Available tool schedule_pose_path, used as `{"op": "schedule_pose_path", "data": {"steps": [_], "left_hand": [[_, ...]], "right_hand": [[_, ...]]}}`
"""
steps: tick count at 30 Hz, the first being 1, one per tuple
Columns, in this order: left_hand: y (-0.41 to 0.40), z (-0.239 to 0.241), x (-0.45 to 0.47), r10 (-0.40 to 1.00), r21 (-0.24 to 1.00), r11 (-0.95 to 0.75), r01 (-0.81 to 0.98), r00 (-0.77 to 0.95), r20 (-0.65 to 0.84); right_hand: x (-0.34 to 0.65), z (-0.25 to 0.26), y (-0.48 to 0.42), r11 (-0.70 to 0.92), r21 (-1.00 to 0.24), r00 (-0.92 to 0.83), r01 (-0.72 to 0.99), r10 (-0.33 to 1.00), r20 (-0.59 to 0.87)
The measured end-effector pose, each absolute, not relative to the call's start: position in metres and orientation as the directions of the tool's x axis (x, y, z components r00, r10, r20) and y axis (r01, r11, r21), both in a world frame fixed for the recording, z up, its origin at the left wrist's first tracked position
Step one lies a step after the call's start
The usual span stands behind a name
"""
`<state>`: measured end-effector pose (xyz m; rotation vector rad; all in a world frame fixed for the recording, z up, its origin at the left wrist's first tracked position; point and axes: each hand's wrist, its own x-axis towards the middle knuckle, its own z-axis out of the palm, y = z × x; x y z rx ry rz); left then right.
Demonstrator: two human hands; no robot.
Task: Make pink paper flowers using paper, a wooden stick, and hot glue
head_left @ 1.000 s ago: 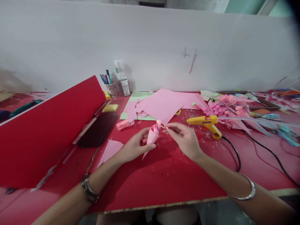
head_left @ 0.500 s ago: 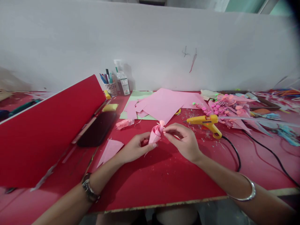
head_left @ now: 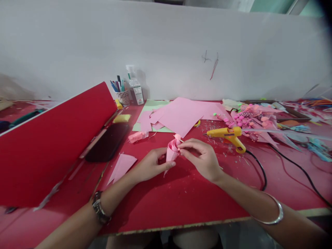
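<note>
My left hand [head_left: 150,165] is closed around a rolled pink paper cone [head_left: 171,151], point down, over the red table [head_left: 181,197]. My right hand [head_left: 201,156] pinches a thin stick with a small pink ball [head_left: 177,137] on its tip, which sits in the cone's open mouth. Both hands touch the cone from either side. The stick's lower end is hidden behind my right fingers.
A yellow glue gun [head_left: 228,135] with a black cord lies just right of my hands. Pink paper sheets [head_left: 181,116] lie behind, a pink paper triangle [head_left: 121,166] to the left. A tilted red board [head_left: 52,141], a black phone [head_left: 107,143], a pen cup [head_left: 121,93] and pink flower pieces [head_left: 249,119] surround.
My right hand has moved closer to the cone and pushed the ball-tipped stick deeper into its mouth. The left hand keeps its hold on the cone.
</note>
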<state>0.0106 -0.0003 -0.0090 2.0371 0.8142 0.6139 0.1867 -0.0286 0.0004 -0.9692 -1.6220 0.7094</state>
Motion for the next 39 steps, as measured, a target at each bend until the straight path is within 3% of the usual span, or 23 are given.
{"op": "schedule_pose_path", "data": {"steps": [17, 22, 25, 30, 39], "left_hand": [[0.002, -0.011, 0.007, 0.677, 0.801, -0.529, 0.282, 0.709, 0.197], [0.002, -0.011, 0.003, 0.631, 0.773, -0.574, 0.268, 0.746, 0.210], [0.000, -0.008, 0.002, 0.558, 0.785, -0.589, 0.191, 0.799, 0.224], [-0.003, -0.002, 0.004, 0.444, 0.818, -0.567, 0.096, 0.872, 0.206], [-0.003, -0.003, 0.007, 0.399, 0.832, -0.553, 0.044, 0.891, 0.218]], "right_hand": [[0.187, 0.002, -0.028, 0.516, -0.827, -0.148, 0.224, 0.857, 0.494], [0.191, -0.004, -0.020, 0.389, -0.908, -0.067, 0.157, 0.921, 0.383], [0.192, -0.011, -0.015, 0.356, -0.915, -0.158, 0.187, 0.931, 0.330], [0.190, -0.017, -0.016, 0.450, -0.839, -0.378, 0.306, 0.866, 0.326], [0.180, -0.022, -0.024, 0.431, -0.848, -0.301, 0.308, 0.890, 0.343]]}}
